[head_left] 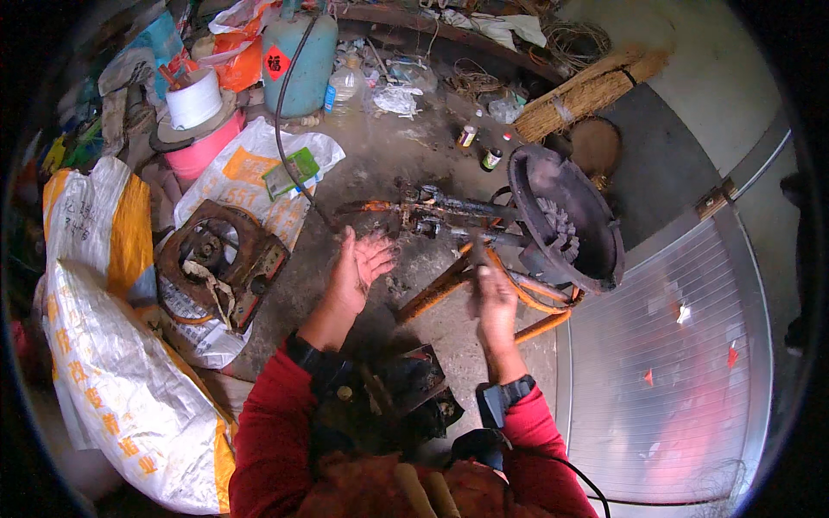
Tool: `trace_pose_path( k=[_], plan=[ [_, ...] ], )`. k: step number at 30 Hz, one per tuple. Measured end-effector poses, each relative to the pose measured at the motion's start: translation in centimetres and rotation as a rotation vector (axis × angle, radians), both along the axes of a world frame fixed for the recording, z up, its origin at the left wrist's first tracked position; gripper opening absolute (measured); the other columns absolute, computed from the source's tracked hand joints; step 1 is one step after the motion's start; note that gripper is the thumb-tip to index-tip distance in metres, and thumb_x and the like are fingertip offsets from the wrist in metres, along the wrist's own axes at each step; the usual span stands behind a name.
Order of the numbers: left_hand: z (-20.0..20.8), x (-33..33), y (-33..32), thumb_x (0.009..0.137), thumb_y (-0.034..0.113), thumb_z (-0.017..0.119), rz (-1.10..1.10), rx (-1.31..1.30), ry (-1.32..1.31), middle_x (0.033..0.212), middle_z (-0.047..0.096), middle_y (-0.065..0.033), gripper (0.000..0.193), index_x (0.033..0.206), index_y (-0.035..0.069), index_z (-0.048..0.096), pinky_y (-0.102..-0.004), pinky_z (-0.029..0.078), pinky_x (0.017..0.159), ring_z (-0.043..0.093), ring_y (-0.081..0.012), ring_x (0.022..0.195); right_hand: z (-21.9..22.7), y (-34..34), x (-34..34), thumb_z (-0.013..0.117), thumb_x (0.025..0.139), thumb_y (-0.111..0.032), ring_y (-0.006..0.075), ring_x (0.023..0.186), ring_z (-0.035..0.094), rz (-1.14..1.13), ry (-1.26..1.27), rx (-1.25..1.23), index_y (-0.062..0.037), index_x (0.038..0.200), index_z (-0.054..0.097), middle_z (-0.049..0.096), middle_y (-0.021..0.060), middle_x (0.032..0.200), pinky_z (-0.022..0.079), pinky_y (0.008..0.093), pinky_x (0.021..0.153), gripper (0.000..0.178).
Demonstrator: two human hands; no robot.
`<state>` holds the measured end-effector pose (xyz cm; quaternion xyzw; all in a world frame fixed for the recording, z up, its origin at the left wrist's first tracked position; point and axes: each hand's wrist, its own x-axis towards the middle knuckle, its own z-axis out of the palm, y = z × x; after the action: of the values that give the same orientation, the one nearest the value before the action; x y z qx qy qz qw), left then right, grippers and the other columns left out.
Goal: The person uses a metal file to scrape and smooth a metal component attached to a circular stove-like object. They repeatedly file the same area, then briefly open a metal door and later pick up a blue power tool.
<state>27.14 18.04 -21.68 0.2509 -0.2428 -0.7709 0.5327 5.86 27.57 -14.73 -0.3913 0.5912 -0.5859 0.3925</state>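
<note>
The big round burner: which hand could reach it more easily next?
Probably the right hand: it looks closer to the burner, near the orange frame. The left hand is open, farther away.

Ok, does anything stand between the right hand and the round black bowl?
Yes, in this view part of the orange stand crosses between the right hand and the black bowl. Depth is hard to judge.
</note>
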Motion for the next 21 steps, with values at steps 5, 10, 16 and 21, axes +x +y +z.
trace_pose_path(
  k=[5, 10, 16, 21],
  plan=[
    [0.3, 0.2, 0.0, 0.089, 0.065, 0.038, 0.098, -0.037, 0.0, 0.118, 0.057, -0.0155, 0.073, 0.122, 0.001, 0.05, -0.0425, 0.042, 0.094, 0.054, -0.0292, 0.109, 1.0, 0.3, 1.4, 0.049, 0.097, -0.023, 0.0057, 0.044, 0.039, -0.094, 0.095, -0.013, -0.0035, 0.117, 0.059, 0.048, -0.0033, 0.061, 0.032, 0.0219, 0.039, 0.03],
    [0.6, -0.7, 0.3, 0.087, 0.065, 0.043, 0.12, -0.009, -0.024, 0.117, 0.058, -0.0163, 0.076, 0.122, -0.002, 0.049, -0.0408, 0.042, 0.094, 0.054, -0.0273, 0.11, 0.7, -0.8, 2.5, 0.048, 0.097, -0.024, 0.0078, 0.045, 0.042, 0.133, -0.12, -0.093, -0.0042, 0.107, 0.061, 0.051, -0.0012, 0.063, 0.032, 0.0223, 0.039, 0.026],
    [1.7, -0.2, 0.8, 0.091, 0.058, 0.041, 0.281, -0.117, -0.125, 0.111, 0.061, -0.0144, 0.061, 0.111, 0.003, 0.055, -0.0394, 0.045, 0.088, 0.059, -0.0268, 0.101, 1.9, 0.3, 0.8, 0.054, 0.094, -0.029, 0.0059, 0.044, 0.038, -0.139, -0.029, 0.079, -0.0085, 0.112, 0.064, 0.056, -0.0021, 0.068, 0.031, 0.0217, 0.039, 0.028],
    [4.2, 0.5, 1.8, 0.096, 0.032, 0.044, 0.57, -0.656, -0.496, 0.12, 0.058, -0.0138, 0.046, 0.125, -0.003, 0.049, -0.0327, 0.042, 0.092, 0.055, -0.0204, 0.109, 0.1, -0.6, 2.0, 0.05, 0.097, -0.025, 0.0069, 0.044, 0.042, 0.113, -0.144, -0.058, -0.0029, 0.108, 0.062, 0.053, -0.001, 0.063, 0.033, 0.0223, 0.039, 0.027]
  ],
)
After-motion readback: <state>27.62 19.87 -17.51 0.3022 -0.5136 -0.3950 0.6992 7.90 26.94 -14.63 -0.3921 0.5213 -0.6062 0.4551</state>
